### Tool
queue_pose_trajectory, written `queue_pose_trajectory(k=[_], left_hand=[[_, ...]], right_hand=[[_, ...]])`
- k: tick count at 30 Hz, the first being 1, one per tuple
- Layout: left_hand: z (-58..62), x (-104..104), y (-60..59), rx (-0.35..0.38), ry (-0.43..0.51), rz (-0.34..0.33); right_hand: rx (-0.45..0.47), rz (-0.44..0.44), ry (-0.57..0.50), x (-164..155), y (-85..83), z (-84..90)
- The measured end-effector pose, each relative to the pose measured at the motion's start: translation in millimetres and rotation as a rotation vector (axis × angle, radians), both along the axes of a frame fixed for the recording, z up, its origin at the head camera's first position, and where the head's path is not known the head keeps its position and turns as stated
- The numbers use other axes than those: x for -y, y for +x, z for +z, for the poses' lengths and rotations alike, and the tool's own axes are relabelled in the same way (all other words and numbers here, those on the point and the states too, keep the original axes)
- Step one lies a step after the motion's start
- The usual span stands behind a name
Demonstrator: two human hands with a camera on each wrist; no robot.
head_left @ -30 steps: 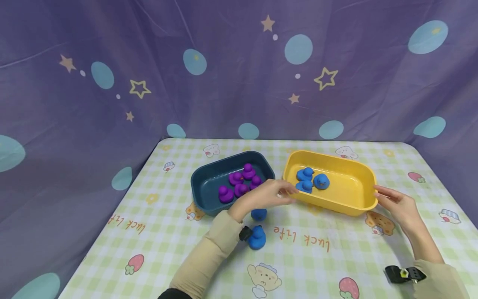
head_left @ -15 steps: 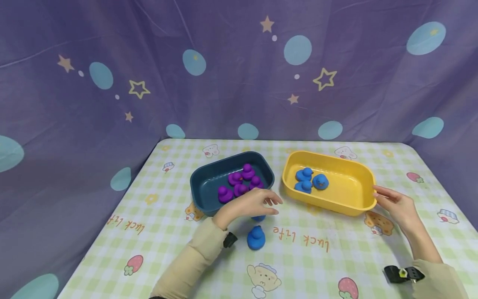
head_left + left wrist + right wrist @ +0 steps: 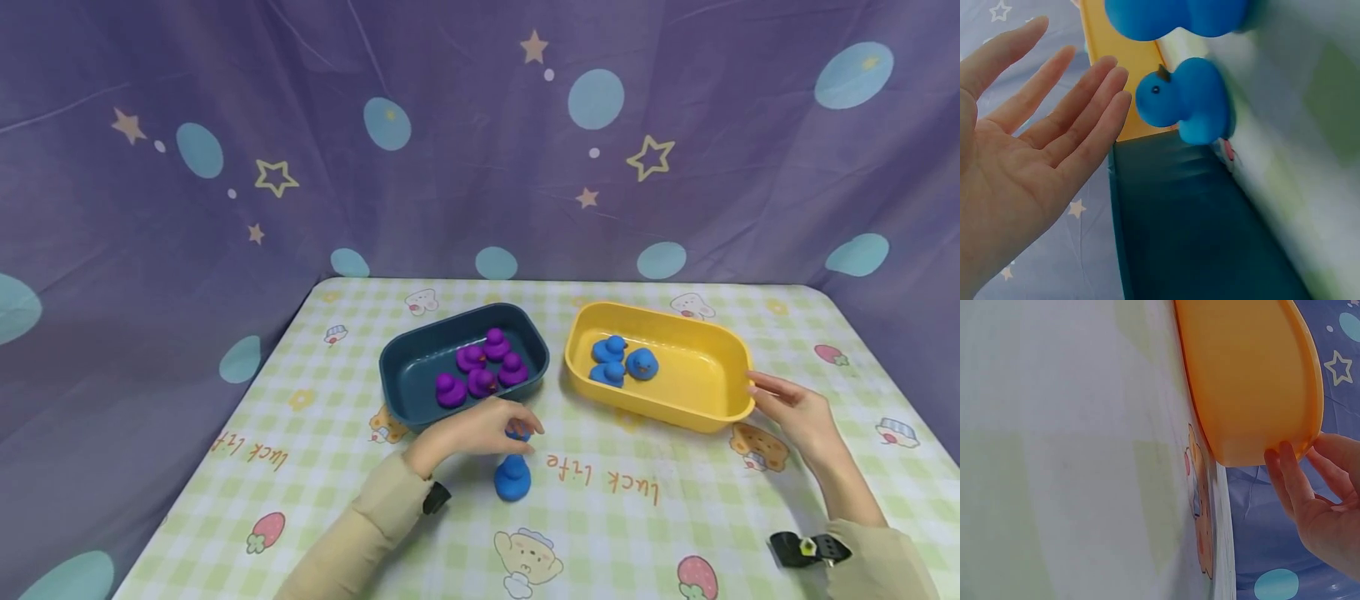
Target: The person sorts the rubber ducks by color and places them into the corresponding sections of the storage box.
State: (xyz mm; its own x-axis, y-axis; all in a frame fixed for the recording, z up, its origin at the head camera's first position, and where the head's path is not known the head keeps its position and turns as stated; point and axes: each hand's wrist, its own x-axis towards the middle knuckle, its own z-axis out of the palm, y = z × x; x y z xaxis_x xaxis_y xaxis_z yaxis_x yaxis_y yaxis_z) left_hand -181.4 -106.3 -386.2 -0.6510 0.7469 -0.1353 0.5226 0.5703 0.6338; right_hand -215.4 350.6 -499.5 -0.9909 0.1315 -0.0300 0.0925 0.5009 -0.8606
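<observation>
My left hand (image 3: pixel 480 425) hovers over a loose blue duck (image 3: pixel 518 432) in front of the dark blue tub (image 3: pixel 397 367). In the left wrist view the left hand (image 3: pixel 1041 144) is flat with straight fingers, close beside that blue duck (image 3: pixel 1188 103) but not gripping it. A second blue duck (image 3: pixel 512 480) lies nearer me on the table. My right hand (image 3: pixel 791 412) rests its fingers (image 3: pixel 1288 478) against the right end of the yellow tub (image 3: pixel 705 408), which holds three blue ducks (image 3: pixel 622 363). Several purple ducks (image 3: pixel 480 372) sit in the dark tub.
The table carries a green checked cloth (image 3: pixel 645 517) with cartoon prints. A purple curtain with stars and dots (image 3: pixel 480 150) hangs behind it. The two tubs stand side by side at mid-table with a narrow gap between them.
My left hand has drawn back from the yellow tub's left rim to the loose blue duck in front of the dark tub. The right hand has stayed at the yellow tub's end.
</observation>
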Motion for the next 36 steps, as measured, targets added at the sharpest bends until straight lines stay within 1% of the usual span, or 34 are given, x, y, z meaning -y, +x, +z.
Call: queue_pose_trajectory(k=[7,11,20,23,25,30,31,36], left_hand=[[-3.7,6.0,6.2,0.044,-0.008,0.010],[-8.3,8.6,7.5,0.041,-0.024,0.005],[-13.3,12.8,11.0,0.053,-0.032,-0.001],[-14.8,13.9,12.1,0.043,-0.047,-0.005],[-15.8,14.4,12.5,0.031,-0.051,-0.010],[-18.3,15.2,12.7,-0.009,-0.060,-0.025],[-18.4,15.2,13.0,-0.015,-0.063,-0.026],[-19.6,15.8,14.5,-0.047,-0.072,-0.033]], right_hand=[[0.000,-0.004,-0.031,6.5,5.0,9.2],[0.001,-0.002,-0.046,8.5,5.5,12.6],[-0.002,-0.006,0.015,0.5,-0.4,0.6],[-0.004,-0.009,0.031,-0.4,-1.1,-2.3],[-0.008,-0.005,0.022,0.4,-0.2,-1.8],[-0.015,-0.006,-0.031,7.5,4.6,6.4],[-0.018,0.010,-0.036,8.0,5.5,8.6],[-0.023,0.008,-0.041,10.9,7.3,12.6]])
